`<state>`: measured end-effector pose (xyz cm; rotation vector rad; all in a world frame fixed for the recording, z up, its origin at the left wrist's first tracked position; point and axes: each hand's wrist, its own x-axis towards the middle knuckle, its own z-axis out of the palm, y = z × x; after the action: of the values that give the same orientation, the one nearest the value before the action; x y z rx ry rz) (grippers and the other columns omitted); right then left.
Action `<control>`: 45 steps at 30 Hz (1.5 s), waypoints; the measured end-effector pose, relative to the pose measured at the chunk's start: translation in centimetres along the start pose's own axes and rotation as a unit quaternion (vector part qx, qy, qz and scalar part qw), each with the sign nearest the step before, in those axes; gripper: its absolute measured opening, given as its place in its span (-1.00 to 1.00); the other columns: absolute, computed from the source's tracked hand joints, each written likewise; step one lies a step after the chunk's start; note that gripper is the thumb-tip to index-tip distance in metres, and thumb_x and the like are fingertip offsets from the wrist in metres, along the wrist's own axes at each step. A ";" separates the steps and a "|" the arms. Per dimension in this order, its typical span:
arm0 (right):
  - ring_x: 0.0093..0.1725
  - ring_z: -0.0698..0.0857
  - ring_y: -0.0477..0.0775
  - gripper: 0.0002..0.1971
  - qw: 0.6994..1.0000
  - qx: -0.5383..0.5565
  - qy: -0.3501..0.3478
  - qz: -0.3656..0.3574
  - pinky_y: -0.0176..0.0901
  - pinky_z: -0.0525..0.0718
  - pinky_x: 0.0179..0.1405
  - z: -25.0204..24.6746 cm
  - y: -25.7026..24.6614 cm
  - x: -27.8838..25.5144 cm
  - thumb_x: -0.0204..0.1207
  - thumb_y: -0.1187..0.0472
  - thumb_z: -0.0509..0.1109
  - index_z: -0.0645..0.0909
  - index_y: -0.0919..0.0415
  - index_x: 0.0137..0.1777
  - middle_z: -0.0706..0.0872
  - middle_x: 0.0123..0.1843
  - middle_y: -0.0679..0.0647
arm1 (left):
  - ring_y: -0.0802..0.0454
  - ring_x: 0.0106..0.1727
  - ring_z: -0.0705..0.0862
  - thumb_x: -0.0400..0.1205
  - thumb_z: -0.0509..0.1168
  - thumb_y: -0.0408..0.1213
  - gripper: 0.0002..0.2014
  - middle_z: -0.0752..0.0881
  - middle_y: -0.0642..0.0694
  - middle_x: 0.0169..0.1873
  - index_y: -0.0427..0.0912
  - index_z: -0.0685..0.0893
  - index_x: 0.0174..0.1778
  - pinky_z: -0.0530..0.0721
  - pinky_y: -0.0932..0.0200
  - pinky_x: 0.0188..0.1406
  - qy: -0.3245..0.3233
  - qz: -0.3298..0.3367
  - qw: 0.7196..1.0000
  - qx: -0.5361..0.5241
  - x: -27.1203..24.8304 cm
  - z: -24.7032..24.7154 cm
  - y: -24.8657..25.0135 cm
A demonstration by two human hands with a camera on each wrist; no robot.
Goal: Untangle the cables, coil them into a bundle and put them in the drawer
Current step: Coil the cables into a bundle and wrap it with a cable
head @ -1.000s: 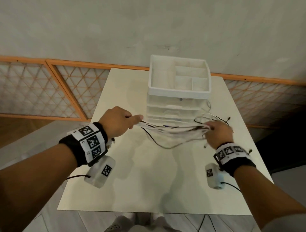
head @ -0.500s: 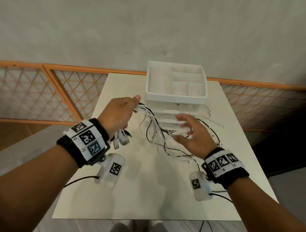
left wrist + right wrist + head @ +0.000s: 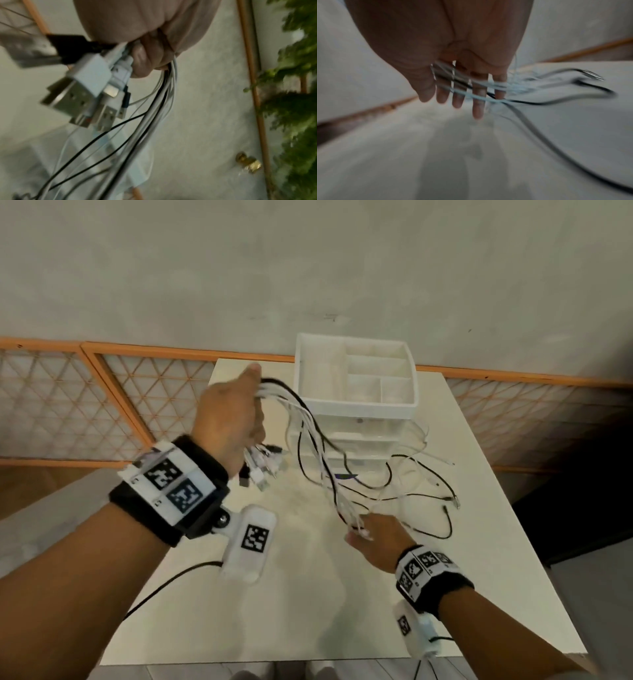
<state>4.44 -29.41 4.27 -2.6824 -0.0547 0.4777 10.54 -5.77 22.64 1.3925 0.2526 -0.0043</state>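
Hanging cables (image 3: 310, 436): white and black, a bunch strung between both hands above the table (image 3: 308, 594), loose ends trailing on it.
Left hand (image 3: 229, 419): raised, fist closed round the bunch, plugs (image 3: 82, 94) dangling below.
Right hand (image 3: 375, 539): lower, fingers (image 3: 477, 102) straight and spread, strands lying across them.
Drawers (image 3: 356, 405): white unit behind the cables, top tray open.

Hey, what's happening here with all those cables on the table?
A person is sorting a bunch of white and black cables. The left hand grips them near their USB plugs, raised over the white table. The right hand, fingers straight, has strands running across its fingers, lower down. Loose ends trail on the table beside the white drawer unit. Nothing is coiled yet.
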 end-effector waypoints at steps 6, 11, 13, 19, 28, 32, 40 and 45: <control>0.20 0.71 0.33 -0.70 0.991 0.032 0.061 0.113 -0.17 0.48 -0.03 -3.2 4.6 1.4 0.74 0.12 0.19 0.68 0.29 0.17 0.74 0.14 0.31 | 0.06 -0.64 0.10 0.61 0.38 0.10 -0.53 0.21 0.07 -0.73 -0.07 0.40 -0.47 0.12 0.20 -0.58 -0.042 0.008 0.999 0.029 0.6 0.1 0.7; 0.08 0.65 0.04 -0.71 0.902 0.276 0.332 0.005 -0.07 0.59 0.13 -12.8 3.2 0.7 0.69 0.28 0.23 0.67 -0.03 0.26 0.71 0.22 0.10 | 0.08 -0.68 0.13 0.57 0.43 0.10 -0.58 0.25 0.07 -0.75 -0.19 0.59 -0.36 0.13 0.24 -0.65 -0.013 -0.033 0.995 0.097 1.7 -0.8 -1.1; 0.10 0.69 0.04 -0.78 0.882 0.263 0.390 -0.005 -0.08 0.63 0.15 -14.4 3.8 -0.1 0.65 0.24 0.29 0.69 -0.06 0.14 0.64 0.30 0.06 | 0.10 -0.70 0.15 0.61 0.41 0.04 -0.62 0.24 0.07 -0.73 -0.16 0.57 -0.36 0.15 0.25 -0.67 0.038 -0.019 0.998 0.040 2.2 -1.1 -0.7; 0.10 0.73 0.35 -0.65 0.972 -0.061 0.110 0.201 0.09 0.71 0.10 -5.8 8.7 0.9 0.56 -0.07 0.28 0.73 0.17 0.06 0.71 0.16 0.29 | 0.06 -0.66 0.14 0.66 0.36 -0.02 -0.57 0.24 0.01 -0.67 -0.05 0.37 -0.45 0.21 0.23 -0.64 0.052 0.070 0.990 -0.107 2.5 -0.6 1.6; 0.18 0.72 0.38 -0.59 0.974 0.090 0.147 0.144 -0.01 0.61 0.14 -7.6 7.0 3.2 0.67 -0.14 0.20 0.62 0.06 0.36 0.71 0.21 0.41 | 0.06 -0.68 0.15 0.66 0.35 0.03 -0.62 0.23 0.05 -0.73 -0.11 0.49 -0.38 0.23 0.23 -0.63 0.049 0.080 0.993 -0.075 3.0 -0.2 0.8; -0.04 0.78 0.23 -0.75 0.888 0.342 0.305 0.029 0.17 0.72 0.09 -13.4 1.8 2.1 0.46 -0.12 0.22 0.67 -0.08 -0.07 0.79 -0.11 0.09 | 0.07 -0.73 0.23 0.64 0.35 0.08 -0.60 0.31 0.01 -0.70 -0.22 0.74 -0.25 0.26 0.25 -0.63 0.058 0.042 0.993 0.095 3.3 0.0 -2.4; -0.34 0.59 -0.06 -0.65 0.894 0.210 0.394 0.018 -0.18 0.47 -0.30 -13.2 2.3 -0.5 0.65 0.04 0.37 0.50 0.04 -0.40 0.56 -0.42 -0.08 | -0.04 -0.61 0.31 0.64 0.34 0.10 -0.59 0.35 -0.05 -0.64 -0.16 0.71 -0.35 0.37 0.21 -0.59 0.159 0.021 0.980 0.122 3.9 -1.9 -4.9; 0.35 0.59 0.26 -0.61 0.961 -0.136 0.032 0.241 0.14 0.53 0.25 -5.0 9.1 0.1 0.66 -0.18 0.14 0.68 0.04 0.11 0.70 0.25 0.16 | 0.10 -0.68 0.26 0.66 0.34 0.02 -0.66 0.30 -0.06 -0.53 -0.06 0.59 -0.38 0.30 0.34 -0.69 0.196 0.072 0.978 -0.010 4.1 -2.7 -1.5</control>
<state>5.92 -39.65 4.87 -2.9749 0.6057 0.5598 13.85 -2.78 20.01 1.3805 0.4764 0.3946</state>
